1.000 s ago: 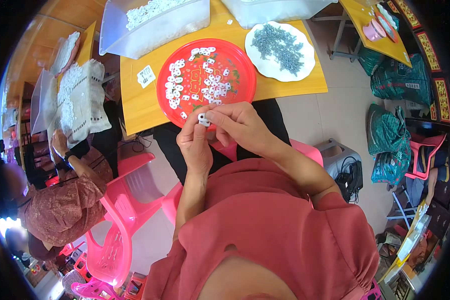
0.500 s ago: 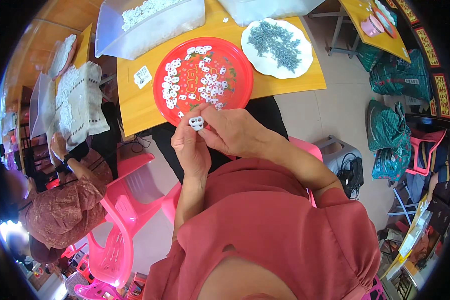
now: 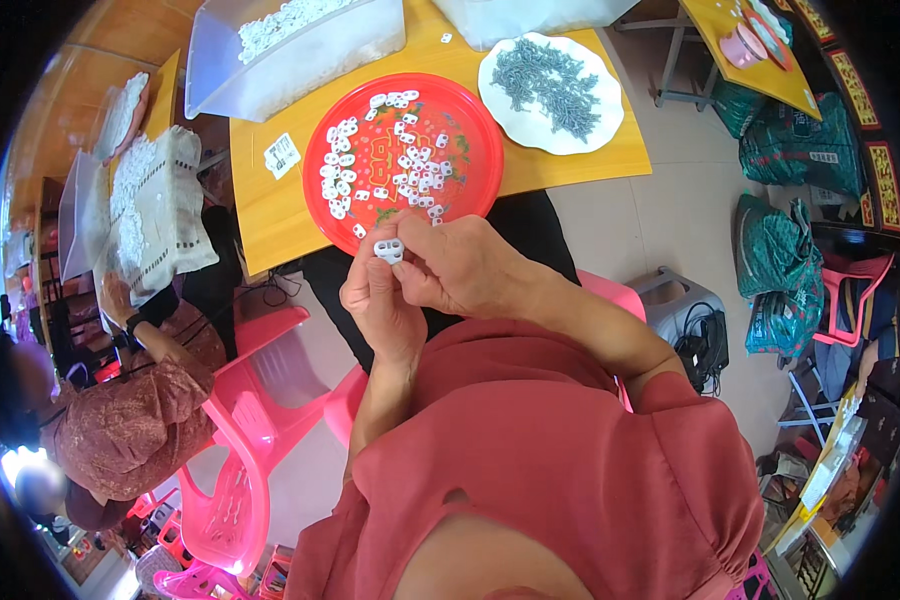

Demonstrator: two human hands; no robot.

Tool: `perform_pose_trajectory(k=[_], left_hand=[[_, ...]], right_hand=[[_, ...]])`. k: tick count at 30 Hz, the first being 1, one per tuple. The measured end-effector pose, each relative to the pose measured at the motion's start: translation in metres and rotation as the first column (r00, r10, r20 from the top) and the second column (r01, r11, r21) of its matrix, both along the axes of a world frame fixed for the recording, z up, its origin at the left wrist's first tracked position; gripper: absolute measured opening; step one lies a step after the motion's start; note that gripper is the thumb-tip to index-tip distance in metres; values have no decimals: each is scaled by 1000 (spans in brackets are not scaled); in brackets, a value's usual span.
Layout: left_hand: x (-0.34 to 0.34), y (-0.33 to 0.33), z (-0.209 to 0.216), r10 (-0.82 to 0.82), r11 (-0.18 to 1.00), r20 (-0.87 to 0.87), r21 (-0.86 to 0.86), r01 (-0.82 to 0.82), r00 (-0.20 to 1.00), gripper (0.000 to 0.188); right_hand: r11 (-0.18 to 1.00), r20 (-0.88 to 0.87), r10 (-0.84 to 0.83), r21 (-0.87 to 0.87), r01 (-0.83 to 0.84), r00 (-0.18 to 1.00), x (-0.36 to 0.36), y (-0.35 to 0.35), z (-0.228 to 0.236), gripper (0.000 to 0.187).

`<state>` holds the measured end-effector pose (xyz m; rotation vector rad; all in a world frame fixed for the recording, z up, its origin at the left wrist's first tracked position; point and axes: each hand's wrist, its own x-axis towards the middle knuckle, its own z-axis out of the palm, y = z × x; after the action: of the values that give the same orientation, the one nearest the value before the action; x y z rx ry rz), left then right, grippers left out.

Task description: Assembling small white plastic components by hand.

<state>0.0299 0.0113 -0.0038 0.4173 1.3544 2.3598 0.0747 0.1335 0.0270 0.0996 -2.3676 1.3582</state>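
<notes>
A small white plastic block with several dark openings [image 3: 388,250] is pinched between my two hands, above my lap at the near edge of the red tray. My left hand [image 3: 380,305] grips it from below with thumb and fingers. From the right, the thumb and fingertips of my right hand [image 3: 465,262] close against the same block. Whether the right fingers also hold a smaller part cannot be seen. Just beyond lies the round red tray [image 3: 483,175], scattered with similar white pieces [image 3: 425,180]. A scalloped white plate [image 3: 608,125] at the right bears a heap of small grey screw-like pins [image 3: 550,88].
Translucent bins [image 3: 295,85] line the far side of the yellow table [image 3: 270,225]; the left one contains white pieces. A printed card [image 3: 282,154] lies left of the tray. Pink chairs [image 3: 235,430] and a co-worker [image 3: 135,410] are at left; a grey stool [image 3: 665,290] stands right.
The white block has tilted in my fingers, showing a different side. Both hands stay together in nearly the same place.
</notes>
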Motion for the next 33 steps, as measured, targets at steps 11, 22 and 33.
perform_pose_trajectory(k=[11, 22, 33], left_hand=[[13, 2, 9, 76, 997, 95, -3, -76, 993, 39], [12, 8, 6, 68, 998, 155, 8, -70, 986, 38], [7, 7, -1, 73, 997, 144, -21, -71, 987, 41]], right_hand=[[989, -149, -144, 13, 148, 978, -4, -17, -14, 15], [967, -178, -178, 153, 206, 968, -7, -17, -27, 16], [821, 173, 49, -568, 59, 984, 1, -5, -2, 20]])
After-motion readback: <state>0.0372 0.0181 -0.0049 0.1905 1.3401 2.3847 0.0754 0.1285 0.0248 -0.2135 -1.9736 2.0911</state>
